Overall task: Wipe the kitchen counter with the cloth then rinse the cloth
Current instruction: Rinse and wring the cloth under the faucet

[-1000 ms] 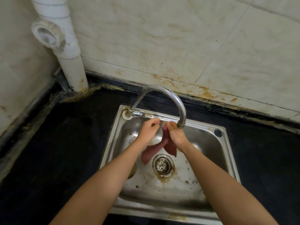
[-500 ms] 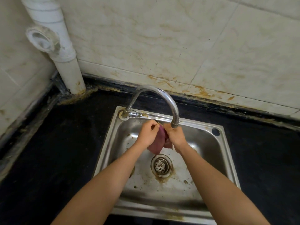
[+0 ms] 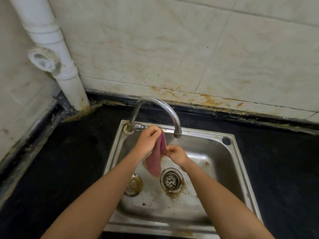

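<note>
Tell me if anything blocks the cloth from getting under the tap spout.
Nothing visible does. The cloth hangs over the sink, gripped by the left hand and pinched by the right hand, just left of and below the tap spout, with only open air between them.

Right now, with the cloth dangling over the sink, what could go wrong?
The cloth is only held near its top by the left hand and pinched by the right hand, so it might slip and land on the grimy sink bottom by the drain. It also hangs beside the faucet spout, not under it, so water could miss it.
</note>
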A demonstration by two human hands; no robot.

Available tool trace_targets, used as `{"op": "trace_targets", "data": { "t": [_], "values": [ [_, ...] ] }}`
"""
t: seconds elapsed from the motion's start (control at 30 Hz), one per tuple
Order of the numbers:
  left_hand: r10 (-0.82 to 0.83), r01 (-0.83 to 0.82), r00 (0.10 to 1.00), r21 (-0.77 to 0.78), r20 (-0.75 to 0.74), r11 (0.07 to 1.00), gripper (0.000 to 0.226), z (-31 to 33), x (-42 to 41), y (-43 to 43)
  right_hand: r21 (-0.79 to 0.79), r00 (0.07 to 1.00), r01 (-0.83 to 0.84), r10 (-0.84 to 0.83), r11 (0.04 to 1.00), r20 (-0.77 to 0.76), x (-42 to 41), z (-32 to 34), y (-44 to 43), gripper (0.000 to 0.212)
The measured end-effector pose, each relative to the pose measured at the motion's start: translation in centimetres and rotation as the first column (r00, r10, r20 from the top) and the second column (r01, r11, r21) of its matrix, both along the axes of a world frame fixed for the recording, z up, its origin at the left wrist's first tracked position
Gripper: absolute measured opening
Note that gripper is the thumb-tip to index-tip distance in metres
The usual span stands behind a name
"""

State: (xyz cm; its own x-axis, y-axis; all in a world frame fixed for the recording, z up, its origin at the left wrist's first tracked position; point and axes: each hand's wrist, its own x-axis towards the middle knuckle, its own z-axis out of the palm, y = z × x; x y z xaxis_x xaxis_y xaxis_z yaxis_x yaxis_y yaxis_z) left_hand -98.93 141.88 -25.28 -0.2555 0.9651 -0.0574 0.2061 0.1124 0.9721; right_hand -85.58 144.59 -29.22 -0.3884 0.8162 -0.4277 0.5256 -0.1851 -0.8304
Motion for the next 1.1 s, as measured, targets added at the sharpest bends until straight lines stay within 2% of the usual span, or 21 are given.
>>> {"op": "trace_targets", "data": {
  "t": [0.13, 0.23, 0.3, 0.43, 0.53, 0.6, 0.73, 0.83, 0.9, 0.97, 1.03, 1.1],
  "values": [
    [0.077, -0.073, 0.972, -0.024, 0.222, 0.997, 0.024, 0.6, 0.1, -0.5, -0.04, 0.998, 0.053, -0.051, 0.998, 0.047, 1.0, -0.7, -0.1, 0.036],
    [0.153, -0.143, 0.934, -0.056, 0.323, 0.988, 0.023, 0.6, -0.2, -0.6, -0.003, 0.991, 0.077, -0.076, 0.997, 0.107, 2.3, -0.7, 0.1, 0.034],
    [0.182, -0.171, 0.92, -0.064, 0.348, 0.983, 0.023, 0.3, -0.6, -0.9, 0.031, 0.99, 0.12, -0.122, 0.992, 0.076, 2.8, -0.2, 0.3, 0.03],
    [0.237, -0.229, 0.909, -0.064, 0.342, 0.971, 0.02, -1.0, -1.2, -1.7, 0.096, 0.996, 0.087, -0.089, 0.992, 0.018, 2.7, 1.7, 0.5, 0.023],
    [0.265, -0.25, 0.932, -0.091, 0.247, 0.964, 0.015, -1.9, -1.5, -2.3, 0.148, 0.999, 0.008, -0.015, 0.989, 0.046, 2.4, 2.8, 0.4, 0.03],
    [0.289, -0.274, 0.939, -0.102, 0.188, 0.956, 0.014, -2.1, -1.6, -2.7, 0.173, 0.998, -0.022, 0.012, 0.985, 0.056, 2.0, 3.5, 0.5, 0.026],
    [0.345, -0.335, 0.928, -0.093, 0.141, 0.938, 0.014, -2.5, -1.9, -3.6, 0.197, 0.999, 0.044, -0.048, 0.979, 0.013, 0.5, 4.1, 0.8, 0.033],
    [0.392, -0.378, 0.909, -0.115, 0.141, 0.918, 0.014, -2.9, -2.2, -4.4, 0.134, 0.991, 0.133, -0.128, 0.982, -0.049, -1.2, 3.9, 0.6, 0.031],
    [0.417, -0.399, 0.895, -0.133, 0.157, 0.907, 0.015, -3.0, -2.4, -4.8, 0.167, 0.992, 0.106, -0.115, 0.98, 0.044, -2.2, 3.5, 0.6, 0.028],
    [0.441, -0.421, 0.88, -0.143, 0.178, 0.896, 0.018, -3.1, -2.7, -5.1, 0.211, 0.976, 0.027, -0.071, 0.977, 0.204, -2.7, 3.5, 0.7, 0.019],
    [0.455, -0.433, 0.873, -0.149, 0.176, 0.889, 0.019, -3.4, -3.0, -5.4, 0.227, 0.941, -0.053, -0.027, 0.972, 0.338, -2.5, 3.4, 1.0, 0.028],
    [0.461, -0.44, 0.872, -0.15, 0.165, 0.885, 0.018, -3.5, -3.1, -5.6, 0.246, 0.937, -0.086, -0.006, 0.965, 0.349, -2.2, 3.5, 1.1, 0.024]
  ]
}}
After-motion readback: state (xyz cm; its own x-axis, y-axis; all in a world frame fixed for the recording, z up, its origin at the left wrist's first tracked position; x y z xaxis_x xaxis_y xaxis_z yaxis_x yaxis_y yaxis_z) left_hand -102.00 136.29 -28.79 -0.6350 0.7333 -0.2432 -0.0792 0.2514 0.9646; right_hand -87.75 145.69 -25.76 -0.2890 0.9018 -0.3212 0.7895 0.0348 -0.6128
